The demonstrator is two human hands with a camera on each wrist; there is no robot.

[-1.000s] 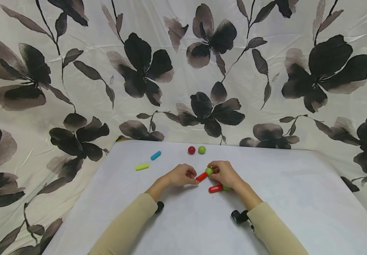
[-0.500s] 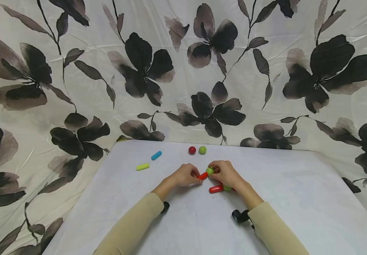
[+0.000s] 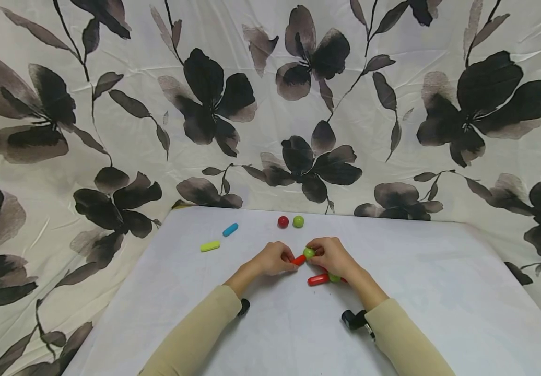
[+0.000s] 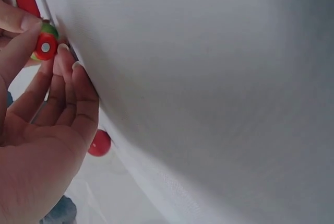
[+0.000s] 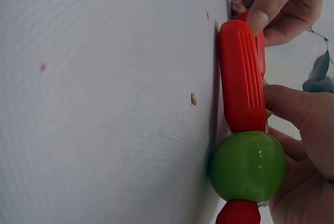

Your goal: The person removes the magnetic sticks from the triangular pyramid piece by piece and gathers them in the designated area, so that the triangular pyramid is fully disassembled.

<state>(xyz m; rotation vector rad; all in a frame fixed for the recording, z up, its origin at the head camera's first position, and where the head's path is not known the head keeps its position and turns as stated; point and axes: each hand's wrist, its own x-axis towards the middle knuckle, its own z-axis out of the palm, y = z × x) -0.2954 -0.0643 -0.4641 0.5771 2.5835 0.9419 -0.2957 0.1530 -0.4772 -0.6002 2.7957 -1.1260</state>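
In the head view my left hand pinches the near end of a red stick. A green ball meets the stick's far end, and the fingers of my right hand hold that ball. Whether stick and ball are fully joined cannot be told. Just below my right hand, a second red stick lies on the table, attached to another green ball. More red shows past that ball, in part behind the right hand. The left wrist view shows the held stick's round end between my fingers.
On the white table, a loose red ball and a loose green ball lie near the far edge. A blue stick and a yellow-green stick are to the left. Flowered cloth hangs behind.
My left hand has shifted a little to the right and now covers more of the red stick's near end. The right hand and the loose pieces have stayed put.
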